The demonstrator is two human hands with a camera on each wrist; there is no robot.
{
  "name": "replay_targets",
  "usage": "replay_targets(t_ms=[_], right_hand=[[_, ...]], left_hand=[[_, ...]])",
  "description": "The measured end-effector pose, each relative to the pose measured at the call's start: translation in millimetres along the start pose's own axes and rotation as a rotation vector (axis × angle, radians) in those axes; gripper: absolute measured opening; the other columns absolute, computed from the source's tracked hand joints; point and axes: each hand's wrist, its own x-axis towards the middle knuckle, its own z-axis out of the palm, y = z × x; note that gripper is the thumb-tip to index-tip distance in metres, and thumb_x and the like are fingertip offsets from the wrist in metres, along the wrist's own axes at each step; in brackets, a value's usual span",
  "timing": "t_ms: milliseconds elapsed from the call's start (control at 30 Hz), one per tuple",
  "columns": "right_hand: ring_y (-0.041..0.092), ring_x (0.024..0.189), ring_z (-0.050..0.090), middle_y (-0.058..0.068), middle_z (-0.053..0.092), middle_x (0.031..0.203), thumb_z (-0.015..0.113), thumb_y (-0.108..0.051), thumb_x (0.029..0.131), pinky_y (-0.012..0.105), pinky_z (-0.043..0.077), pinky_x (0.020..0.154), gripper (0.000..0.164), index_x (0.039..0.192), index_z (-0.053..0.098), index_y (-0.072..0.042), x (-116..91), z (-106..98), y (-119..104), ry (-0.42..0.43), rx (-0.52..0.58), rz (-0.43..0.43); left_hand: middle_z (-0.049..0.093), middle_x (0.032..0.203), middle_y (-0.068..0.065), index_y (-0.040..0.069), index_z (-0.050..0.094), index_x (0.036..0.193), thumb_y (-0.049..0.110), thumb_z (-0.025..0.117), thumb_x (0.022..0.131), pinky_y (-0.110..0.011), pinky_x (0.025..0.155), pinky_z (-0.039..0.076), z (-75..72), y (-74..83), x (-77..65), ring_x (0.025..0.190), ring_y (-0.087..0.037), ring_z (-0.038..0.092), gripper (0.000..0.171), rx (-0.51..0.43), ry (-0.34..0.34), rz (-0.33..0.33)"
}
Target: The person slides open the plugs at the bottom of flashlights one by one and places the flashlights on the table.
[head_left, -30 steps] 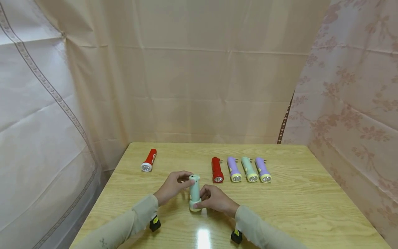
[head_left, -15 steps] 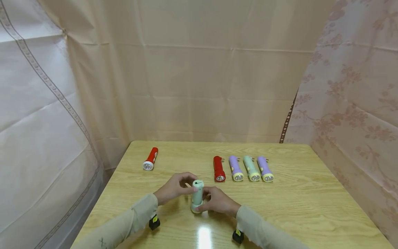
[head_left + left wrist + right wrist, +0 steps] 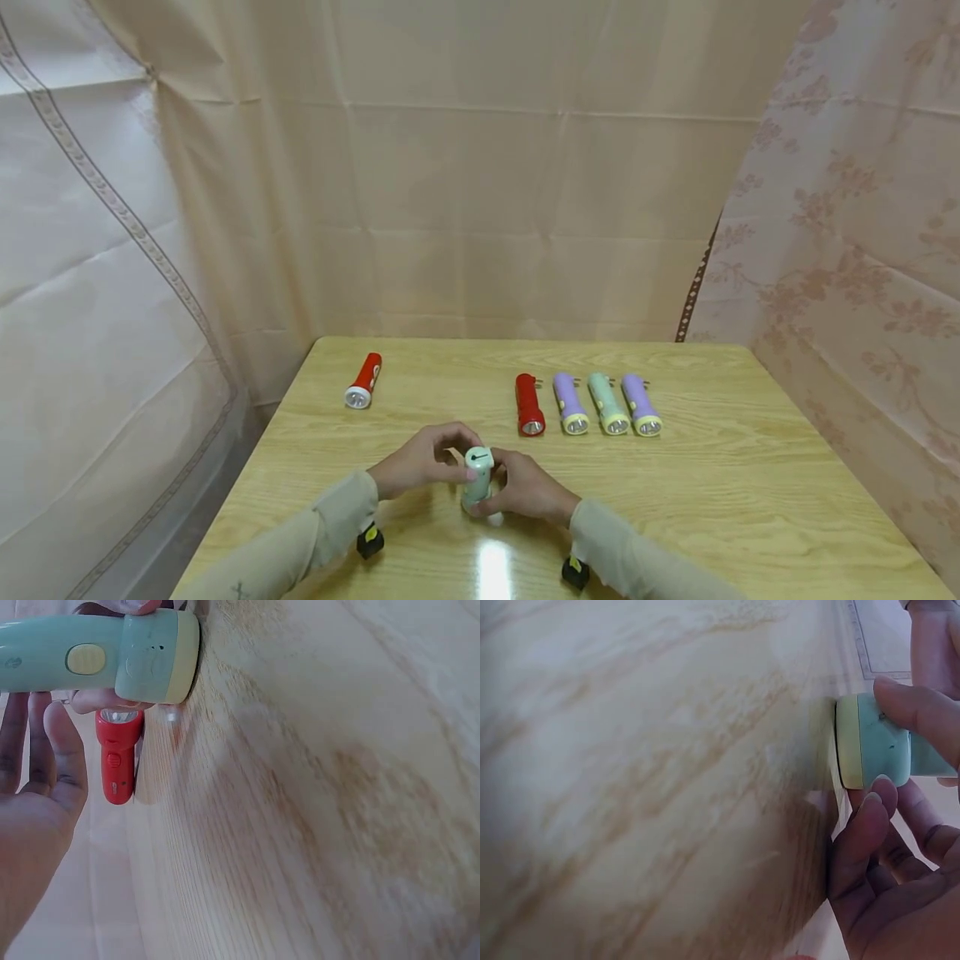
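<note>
Between the two hands a mint-green flashlight (image 3: 478, 479) stands with its lamp end down at the table and its tail end up, the slotted end cap facing the head camera. My left hand (image 3: 431, 458) pinches it near the tail. Low on the body, my right hand (image 3: 528, 487) grips the wide head with thumb and fingers. The left wrist view shows the cream switch on the flashlight's side (image 3: 86, 658) and its cream rim by the wood. In the right wrist view, the right thumb (image 3: 915, 712) lies across the flashlight head (image 3: 874, 742).
Toward the back right of the wooden table (image 3: 712, 483) several flashlights lie in a row: a red one (image 3: 528, 404), a purple one (image 3: 570, 402), a mint-green one (image 3: 607, 402) and another purple one (image 3: 640, 404). A red flashlight with white rim (image 3: 363, 381) lies back left.
The held flashlight's tail end has tipped toward me and lowered in view, so its end cap shows more fully. Both hands keep their hold; the lying flashlights have stayed put.
</note>
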Motion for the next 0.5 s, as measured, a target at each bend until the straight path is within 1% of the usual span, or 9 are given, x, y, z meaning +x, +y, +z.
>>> replay_targets(t_ms=[100,200,333,400,433,500], right_hand=[[0.017,0.095,0.057,-0.008,0.065,0.102,0.095,-0.028,0.073,0.035,0.045,0.084,0.046,0.112,0.069,-0.027,0.5,0.1,0.6,0.011,-0.021,-0.012],[0.017,0.094,0.057,-0.008,0.065,0.102,0.095,-0.029,0.073,0.035,0.046,0.083,0.047,0.112,0.069,-0.025,0.9,0.2,1.3,0.014,-0.033,-0.010],[0.018,0.094,0.058,-0.007,0.065,0.102,0.095,-0.028,0.074,0.037,0.046,0.083,0.049,0.114,0.068,-0.022,0.5,0.9,1.8,0.009,-0.031,0.004],[0.019,0.095,0.058,-0.006,0.065,0.102,0.095,-0.027,0.073,0.037,0.047,0.084,0.050,0.115,0.068,-0.021,-0.1,1.1,1.3,0.007,-0.026,0.007],[0.019,0.095,0.058,-0.006,0.065,0.102,0.095,-0.027,0.073,0.037,0.046,0.084,0.050,0.116,0.068,-0.020,-0.5,1.2,1.0,0.006,-0.023,0.008],[0.020,0.095,0.058,-0.006,0.065,0.102,0.095,-0.026,0.073,0.037,0.046,0.083,0.051,0.116,0.068,-0.020,-1.1,1.2,0.3,0.008,-0.017,0.010]], left_hand=[[0.065,0.119,-0.006,0.015,0.067,0.119,0.021,0.081,0.091,-0.039,0.089,0.051,-0.1,-0.2,-0.7,0.112,-0.028,0.058,0.032,-0.009,-0.007,0.011],[0.065,0.120,-0.007,0.014,0.067,0.121,0.023,0.077,0.095,-0.041,0.093,0.050,0.1,-2.0,-1.6,0.114,-0.028,0.058,0.029,-0.039,-0.007,0.010],[0.064,0.123,-0.008,0.010,0.067,0.123,0.027,0.068,0.102,-0.049,0.099,0.050,0.8,-2.4,-3.6,0.116,-0.026,0.058,0.027,-0.107,0.008,-0.028],[0.064,0.125,-0.008,0.007,0.067,0.124,0.027,0.066,0.103,-0.052,0.098,0.050,1.1,-1.3,-4.3,0.115,-0.025,0.058,0.029,-0.137,0.016,-0.051],[0.064,0.124,-0.007,0.007,0.067,0.125,0.027,0.066,0.103,-0.052,0.098,0.050,1.3,-0.8,-4.4,0.114,-0.024,0.059,0.030,-0.145,0.020,-0.058],[0.065,0.123,-0.007,0.005,0.067,0.125,0.026,0.065,0.103,-0.049,0.097,0.050,1.8,-0.2,-4.2,0.111,-0.022,0.059,0.030,-0.156,0.023,-0.061]])
